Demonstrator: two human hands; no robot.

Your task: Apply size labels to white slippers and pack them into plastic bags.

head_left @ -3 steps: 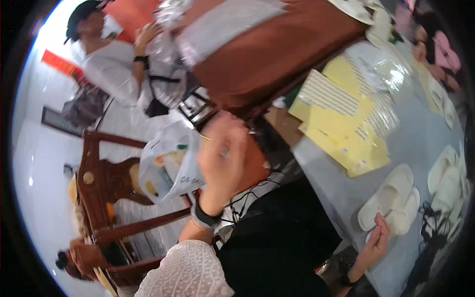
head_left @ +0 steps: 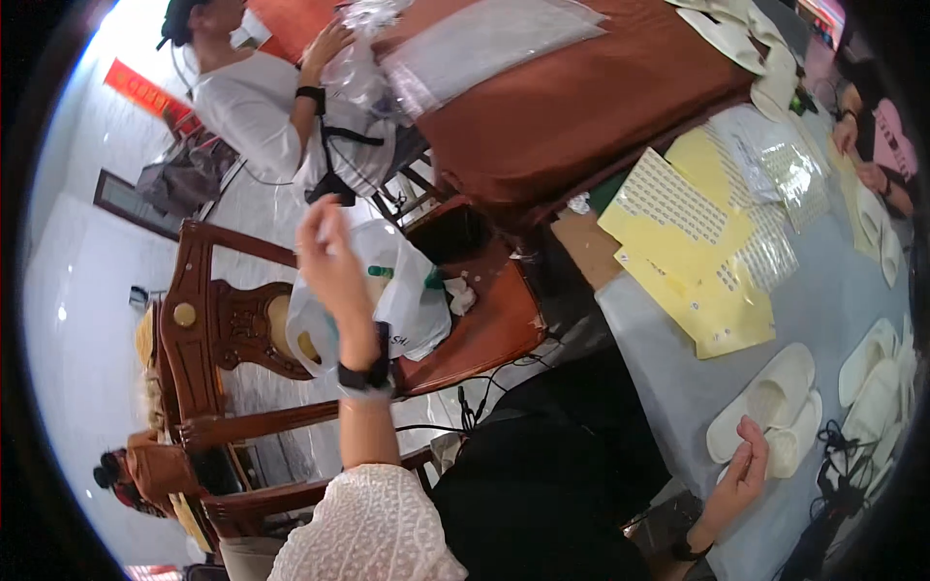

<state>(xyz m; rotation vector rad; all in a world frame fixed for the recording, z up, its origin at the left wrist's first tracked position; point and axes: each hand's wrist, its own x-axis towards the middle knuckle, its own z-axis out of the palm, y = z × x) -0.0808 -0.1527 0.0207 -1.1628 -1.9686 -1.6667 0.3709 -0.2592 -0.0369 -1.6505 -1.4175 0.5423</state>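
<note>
My left hand [head_left: 331, 266] is raised over a white plastic bag [head_left: 412, 305] on a dark wooden chair [head_left: 475, 339]. Its slightly blurred fingers point upward, loosely bent and apart, with nothing seen in them. Green and yellow items show inside the bag. On the right, my right hand [head_left: 740, 476] rests at the near edge of a grey table [head_left: 644, 339], beside a pair of white slippers [head_left: 765, 402]. Its fingers are stretched out, and I see nothing held there. Yellow sticker sheets [head_left: 702, 315] lie farther along that table, printed in rows.
A brown-covered table [head_left: 542, 116] bears clear plastic sleeves [head_left: 494, 53]. A person in a white top [head_left: 247, 107] is at its left; another person's hands [head_left: 857, 155] are at the far right. More slippers [head_left: 872, 373] and black cables [head_left: 843, 484] lie on the grey table.
My left hand has swung leftward across the bag, uncovering the chair seat and a crumpled white tissue. The whole view has shifted slightly. My right hand stays by the slippers.
</note>
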